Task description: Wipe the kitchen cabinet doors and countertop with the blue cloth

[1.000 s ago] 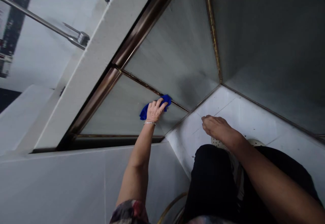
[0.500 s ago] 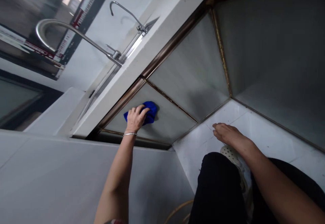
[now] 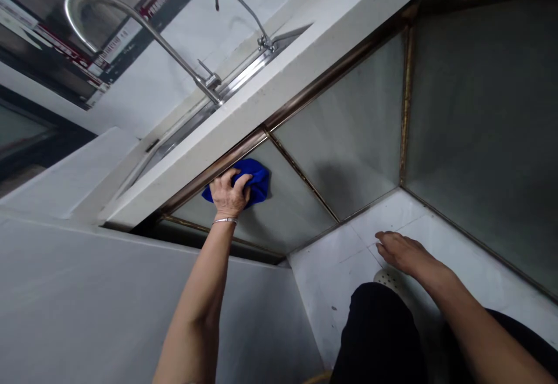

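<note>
The person's left hand grasps a blue cloth, fingers bent over it, and the cloth lies against the grey cabinet door below the counter. It sits high on that door, just under the brown rail and to the left of the narrow gold strip between two doors. The hand covers part of the cloth, so how it is folded is hard to tell. A thin silver bracelet circles the left wrist.

The right hand is over the white tiled floor, its grip released, fingers loosely bent and slightly parted. It is well apart from the cloth and nearest to a pale shoe with small holes, beside a dark trouser leg.

Above the doors, a large curved tap and a smaller, thinner tap stand along the metal sink. A pale low wall fills the lower left, next to the left forearm.
</note>
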Action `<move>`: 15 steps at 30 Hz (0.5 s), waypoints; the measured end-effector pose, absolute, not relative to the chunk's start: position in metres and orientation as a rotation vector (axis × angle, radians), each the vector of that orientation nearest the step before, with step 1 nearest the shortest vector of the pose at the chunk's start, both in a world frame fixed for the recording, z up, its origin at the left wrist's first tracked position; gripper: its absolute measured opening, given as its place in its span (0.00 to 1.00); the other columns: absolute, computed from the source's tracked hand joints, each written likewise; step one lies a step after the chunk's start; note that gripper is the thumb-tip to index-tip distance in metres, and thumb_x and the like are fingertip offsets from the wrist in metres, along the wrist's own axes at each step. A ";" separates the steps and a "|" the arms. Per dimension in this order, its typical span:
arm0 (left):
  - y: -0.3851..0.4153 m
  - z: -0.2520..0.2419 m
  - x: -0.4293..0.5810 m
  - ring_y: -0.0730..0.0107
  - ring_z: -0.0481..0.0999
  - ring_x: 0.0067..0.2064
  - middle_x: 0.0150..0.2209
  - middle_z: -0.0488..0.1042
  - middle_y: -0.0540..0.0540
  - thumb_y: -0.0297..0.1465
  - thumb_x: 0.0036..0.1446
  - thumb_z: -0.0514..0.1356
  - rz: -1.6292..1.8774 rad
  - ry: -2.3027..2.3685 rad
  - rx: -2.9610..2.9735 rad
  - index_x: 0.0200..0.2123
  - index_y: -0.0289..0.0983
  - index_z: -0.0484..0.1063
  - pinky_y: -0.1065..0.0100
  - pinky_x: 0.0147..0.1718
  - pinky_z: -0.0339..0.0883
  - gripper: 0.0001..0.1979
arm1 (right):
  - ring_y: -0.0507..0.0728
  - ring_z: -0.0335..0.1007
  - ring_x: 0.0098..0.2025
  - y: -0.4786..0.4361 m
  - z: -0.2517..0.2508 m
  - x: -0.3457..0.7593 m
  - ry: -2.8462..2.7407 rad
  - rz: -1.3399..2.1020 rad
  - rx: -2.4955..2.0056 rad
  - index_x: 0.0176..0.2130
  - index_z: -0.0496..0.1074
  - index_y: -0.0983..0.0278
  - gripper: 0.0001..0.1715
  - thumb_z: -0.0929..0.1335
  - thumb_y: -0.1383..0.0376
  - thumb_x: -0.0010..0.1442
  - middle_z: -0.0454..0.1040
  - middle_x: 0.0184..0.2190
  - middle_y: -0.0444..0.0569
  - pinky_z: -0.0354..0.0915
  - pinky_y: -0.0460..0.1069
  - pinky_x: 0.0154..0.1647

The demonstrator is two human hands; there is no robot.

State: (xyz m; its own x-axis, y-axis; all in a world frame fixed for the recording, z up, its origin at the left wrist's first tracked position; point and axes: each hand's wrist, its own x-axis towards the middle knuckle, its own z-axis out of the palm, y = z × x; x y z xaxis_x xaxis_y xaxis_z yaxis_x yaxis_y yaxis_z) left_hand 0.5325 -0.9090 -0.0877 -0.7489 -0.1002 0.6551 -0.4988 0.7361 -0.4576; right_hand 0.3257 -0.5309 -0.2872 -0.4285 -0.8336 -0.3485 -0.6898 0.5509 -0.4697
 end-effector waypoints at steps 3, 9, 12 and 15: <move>-0.916 -0.097 0.534 0.51 0.71 0.45 0.50 0.76 0.36 0.43 0.62 0.62 0.842 -2.258 0.384 0.46 0.47 0.83 0.53 0.46 0.58 0.14 | 0.63 0.77 0.57 -0.537 -0.289 0.329 2.233 -0.297 -1.241 0.59 0.75 0.66 0.26 0.57 0.66 0.71 0.77 0.58 0.60 0.68 0.55 0.58; -0.912 -0.134 0.533 0.53 0.72 0.46 0.53 0.76 0.37 0.45 0.66 0.58 0.781 -2.402 0.455 0.49 0.49 0.81 0.54 0.45 0.60 0.16 | 0.64 0.75 0.60 -0.534 -0.308 0.332 2.253 -0.323 -1.292 0.61 0.75 0.64 0.29 0.57 0.62 0.71 0.76 0.61 0.58 0.69 0.56 0.61; -0.900 -0.167 0.532 0.58 0.72 0.45 0.55 0.76 0.40 0.39 0.70 0.54 0.781 -2.695 0.387 0.52 0.51 0.79 0.57 0.43 0.60 0.16 | 0.65 0.72 0.64 -0.529 -0.318 0.327 2.266 -0.294 -1.233 0.64 0.73 0.64 0.31 0.57 0.59 0.70 0.74 0.63 0.57 0.68 0.57 0.63; -0.886 -0.198 0.533 0.61 0.71 0.46 0.59 0.75 0.41 0.30 0.73 0.48 0.782 -2.988 0.213 0.58 0.50 0.75 0.59 0.42 0.60 0.20 | 0.64 0.69 0.67 -0.525 -0.324 0.321 2.262 -0.266 -1.213 0.64 0.73 0.64 0.32 0.57 0.58 0.69 0.74 0.63 0.55 0.68 0.58 0.65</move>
